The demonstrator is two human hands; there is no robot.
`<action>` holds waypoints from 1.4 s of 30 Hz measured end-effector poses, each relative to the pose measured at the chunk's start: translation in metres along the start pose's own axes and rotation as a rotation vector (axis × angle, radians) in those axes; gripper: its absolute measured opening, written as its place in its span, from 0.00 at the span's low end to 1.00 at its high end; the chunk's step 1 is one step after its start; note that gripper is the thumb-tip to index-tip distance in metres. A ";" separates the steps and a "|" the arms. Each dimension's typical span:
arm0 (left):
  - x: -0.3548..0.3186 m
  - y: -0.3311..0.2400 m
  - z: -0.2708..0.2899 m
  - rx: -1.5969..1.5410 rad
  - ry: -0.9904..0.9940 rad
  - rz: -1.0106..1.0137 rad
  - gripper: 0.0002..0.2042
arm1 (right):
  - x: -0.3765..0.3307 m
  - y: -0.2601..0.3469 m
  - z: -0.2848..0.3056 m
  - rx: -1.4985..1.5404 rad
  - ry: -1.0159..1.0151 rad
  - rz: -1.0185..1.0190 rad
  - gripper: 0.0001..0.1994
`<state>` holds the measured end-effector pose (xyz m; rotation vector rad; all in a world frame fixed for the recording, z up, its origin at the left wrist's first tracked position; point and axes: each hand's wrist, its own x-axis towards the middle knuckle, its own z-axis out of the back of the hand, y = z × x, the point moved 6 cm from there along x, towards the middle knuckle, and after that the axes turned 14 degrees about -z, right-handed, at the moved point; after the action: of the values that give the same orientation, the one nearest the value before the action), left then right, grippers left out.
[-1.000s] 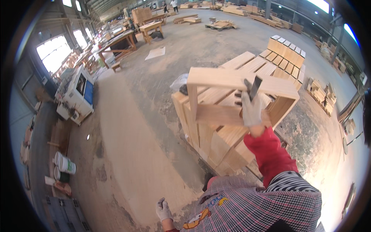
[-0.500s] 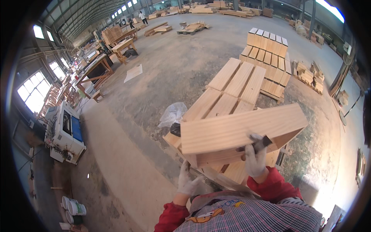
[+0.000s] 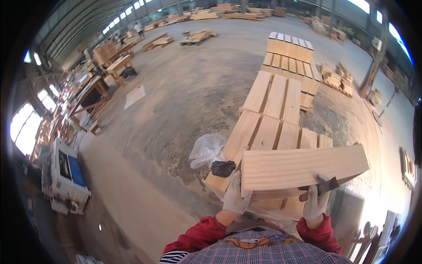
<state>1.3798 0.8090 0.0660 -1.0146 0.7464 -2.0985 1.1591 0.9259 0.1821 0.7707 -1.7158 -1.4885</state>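
Two gloved hands hold a pale wooden crate (image 3: 303,169) by its near edge, the left hand (image 3: 235,196) clasping its left corner and the right hand (image 3: 315,202) gripping underneath beside a dark tool (image 3: 327,185), above the near end of stacked wooden pallets (image 3: 272,114) on the concrete floor (image 3: 176,88).

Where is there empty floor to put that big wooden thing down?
The hands, left hand and right hand, hold a wooden panel over rows of wooden frames, so it is crowded there. Bare floor lies left of the frames, past the plastic bags. Far left, the benches and machine crowd it.
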 end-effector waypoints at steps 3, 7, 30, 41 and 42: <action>0.000 0.009 -0.004 0.002 0.083 0.024 0.39 | -0.005 -0.002 -0.001 0.022 -0.039 -0.052 0.16; 0.013 -0.019 0.012 -0.164 0.094 -0.168 0.45 | -0.010 0.016 0.006 0.019 -0.035 -0.101 0.17; 0.143 -0.247 -0.061 0.579 0.558 -0.720 0.40 | 0.051 0.094 0.165 0.121 -0.155 0.073 0.25; 0.188 -0.226 -0.065 0.553 0.664 -0.506 0.42 | 0.027 0.017 0.239 -0.122 -0.229 -0.160 0.29; 0.191 -0.225 -0.064 0.556 0.655 -0.491 0.42 | 0.029 0.015 0.235 -0.186 -0.208 -0.158 0.30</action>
<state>1.1653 0.8104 0.2781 -0.1938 0.1529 -2.8840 0.9484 1.0342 0.1849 0.6860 -1.6655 -1.8636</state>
